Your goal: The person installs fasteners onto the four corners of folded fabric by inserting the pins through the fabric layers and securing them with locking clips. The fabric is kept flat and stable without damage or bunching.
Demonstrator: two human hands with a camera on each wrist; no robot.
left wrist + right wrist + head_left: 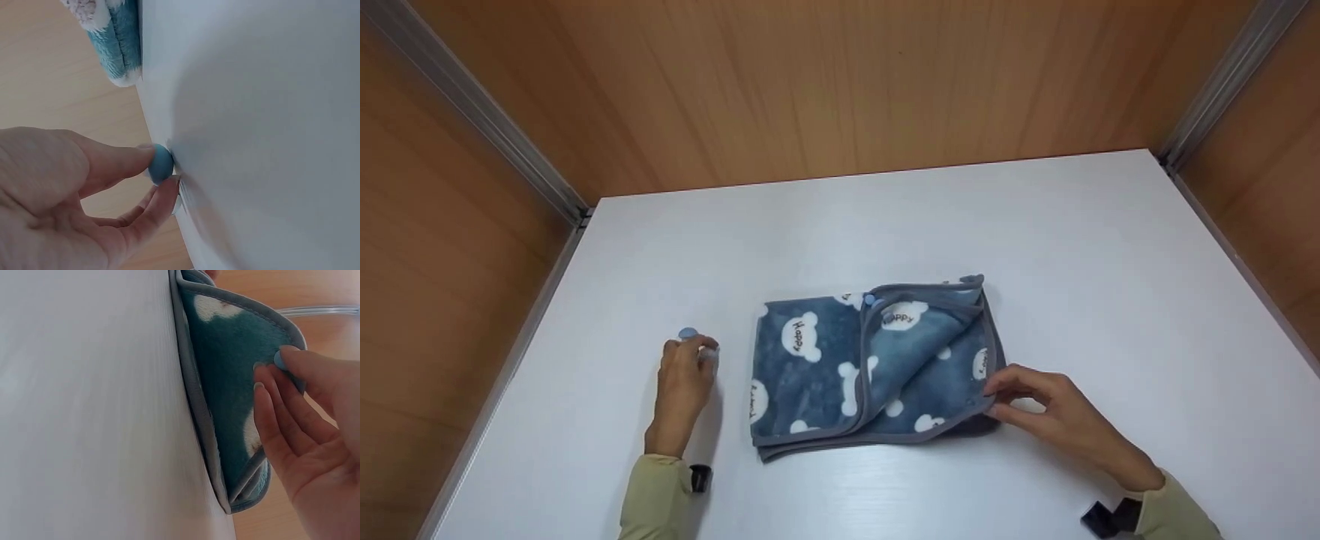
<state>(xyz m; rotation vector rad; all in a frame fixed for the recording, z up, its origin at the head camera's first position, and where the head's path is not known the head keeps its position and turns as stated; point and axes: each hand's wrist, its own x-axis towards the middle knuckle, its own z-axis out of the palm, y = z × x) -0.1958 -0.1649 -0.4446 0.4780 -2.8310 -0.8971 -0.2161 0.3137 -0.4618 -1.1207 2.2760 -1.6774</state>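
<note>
A blue fleece blanket [810,382] with white bear heads and grey binding lies folded on the white table, its right part turned back in a loose flap. One small round blue knob [870,299] sits on its upper middle edge. Left of the blanket, my left hand [684,382] pinches another small blue knob [162,163] between thumb and fingertips, low over the tabletop. At the blanket's lower right corner, my right hand [1054,412] holds a third blue knob [280,360] between thumb and fingers, against the grey binding. Whether the fingers also grip the cloth is unclear.
The white table [885,225] is walled by a wooden back panel [840,90] and wooden side panels, with grey metal posts [487,105] at the corners. Black wrist straps [701,478] show at both olive sleeves [656,499].
</note>
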